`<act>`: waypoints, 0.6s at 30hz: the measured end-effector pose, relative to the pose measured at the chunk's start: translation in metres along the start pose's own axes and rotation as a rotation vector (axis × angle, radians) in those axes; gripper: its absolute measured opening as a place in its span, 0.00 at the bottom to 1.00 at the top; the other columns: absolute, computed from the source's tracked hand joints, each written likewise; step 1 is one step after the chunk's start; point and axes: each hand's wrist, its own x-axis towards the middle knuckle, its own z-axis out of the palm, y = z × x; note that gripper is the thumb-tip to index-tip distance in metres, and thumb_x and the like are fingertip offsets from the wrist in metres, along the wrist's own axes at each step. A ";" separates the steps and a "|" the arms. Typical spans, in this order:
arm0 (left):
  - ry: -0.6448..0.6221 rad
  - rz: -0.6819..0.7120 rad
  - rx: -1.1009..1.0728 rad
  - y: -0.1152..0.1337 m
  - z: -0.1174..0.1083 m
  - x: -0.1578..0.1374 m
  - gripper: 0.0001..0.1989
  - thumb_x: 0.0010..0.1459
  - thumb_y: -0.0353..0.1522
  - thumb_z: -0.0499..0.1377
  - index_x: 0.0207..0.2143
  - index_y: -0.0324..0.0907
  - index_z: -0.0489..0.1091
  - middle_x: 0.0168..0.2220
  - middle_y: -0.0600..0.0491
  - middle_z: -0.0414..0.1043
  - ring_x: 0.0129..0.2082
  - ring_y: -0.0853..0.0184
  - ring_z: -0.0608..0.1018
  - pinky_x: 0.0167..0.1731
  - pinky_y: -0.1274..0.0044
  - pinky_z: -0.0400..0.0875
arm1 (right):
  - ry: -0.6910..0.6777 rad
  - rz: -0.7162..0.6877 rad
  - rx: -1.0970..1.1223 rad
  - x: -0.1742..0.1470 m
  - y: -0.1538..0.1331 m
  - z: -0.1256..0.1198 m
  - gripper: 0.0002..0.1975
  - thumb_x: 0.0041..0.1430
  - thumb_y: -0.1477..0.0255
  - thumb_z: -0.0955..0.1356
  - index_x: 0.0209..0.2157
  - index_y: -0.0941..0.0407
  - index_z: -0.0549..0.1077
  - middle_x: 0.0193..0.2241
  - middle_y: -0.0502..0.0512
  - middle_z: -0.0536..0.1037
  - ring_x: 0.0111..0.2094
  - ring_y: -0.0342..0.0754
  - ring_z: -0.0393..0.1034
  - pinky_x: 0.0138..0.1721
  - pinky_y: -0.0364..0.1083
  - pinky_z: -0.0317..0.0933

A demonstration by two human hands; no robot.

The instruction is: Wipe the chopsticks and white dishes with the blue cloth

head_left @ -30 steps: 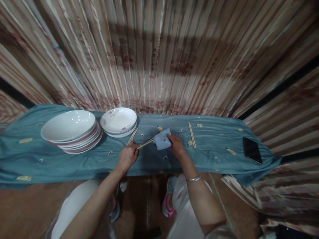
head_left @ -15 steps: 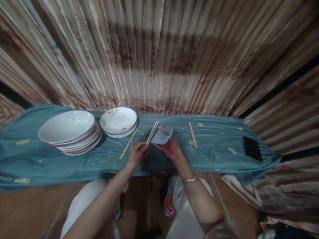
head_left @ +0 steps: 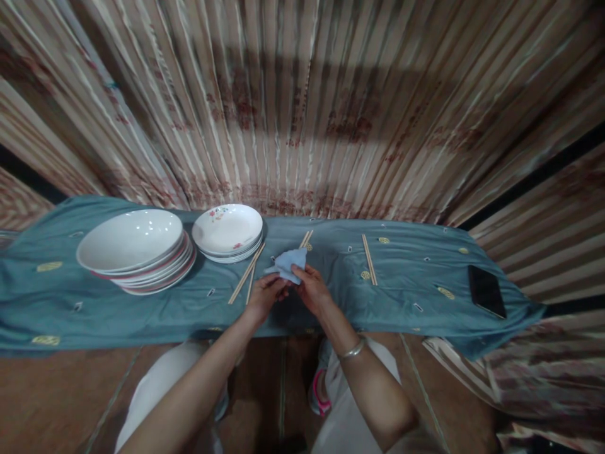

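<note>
In the head view both hands meet above the middle of the table. My right hand (head_left: pixel 312 288) is closed on a light blue cloth (head_left: pixel 289 262), its thumb pressed on top. My left hand (head_left: pixel 266 295) is closed at the lower left edge of the cloth, around the near end of a pair of chopsticks (head_left: pixel 306 238). Only their far tips show past the cloth, which hides the rest. Just left of the hands, several wooden chopsticks (head_left: pixel 246 275) lie crossed on the tablecloth. Another pair of chopsticks (head_left: pixel 369 260) lies to the right.
A tall stack of large white bowls (head_left: pixel 130 243) stands at the left, beside a lower stack of flowered plates (head_left: pixel 227 230). A black phone (head_left: pixel 486 291) lies near the right end. Teal cloth (head_left: pixel 406 271) covers the narrow table, and a pleated curtain (head_left: pixel 302 113) hangs behind it.
My right hand has brought the cloth left onto the chopsticks, over their middle. My left hand still grips their near end. The view has shifted slightly.
</note>
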 end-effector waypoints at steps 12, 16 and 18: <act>-0.007 -0.049 0.006 0.000 -0.004 0.006 0.15 0.39 0.41 0.69 0.23 0.38 0.73 0.23 0.52 0.73 0.17 0.74 0.68 0.17 0.81 0.55 | 0.002 -0.049 -0.018 -0.002 -0.002 0.006 0.14 0.40 0.65 0.77 0.28 0.56 0.76 0.22 0.47 0.76 0.20 0.39 0.62 0.22 0.40 0.59; -0.022 -0.032 0.050 -0.001 -0.005 0.002 0.17 0.39 0.43 0.68 0.23 0.37 0.73 0.25 0.51 0.74 0.17 0.75 0.68 0.16 0.80 0.54 | 0.037 -0.046 -0.021 -0.008 -0.002 0.008 0.14 0.40 0.65 0.76 0.29 0.56 0.76 0.24 0.48 0.77 0.22 0.41 0.64 0.24 0.41 0.60; -0.039 -0.031 0.111 -0.003 -0.006 -0.001 0.18 0.40 0.44 0.68 0.23 0.38 0.73 0.24 0.52 0.73 0.16 0.75 0.68 0.15 0.80 0.54 | 0.047 -0.035 -0.029 -0.010 -0.003 0.009 0.14 0.40 0.64 0.76 0.29 0.56 0.76 0.23 0.48 0.77 0.22 0.41 0.64 0.22 0.41 0.59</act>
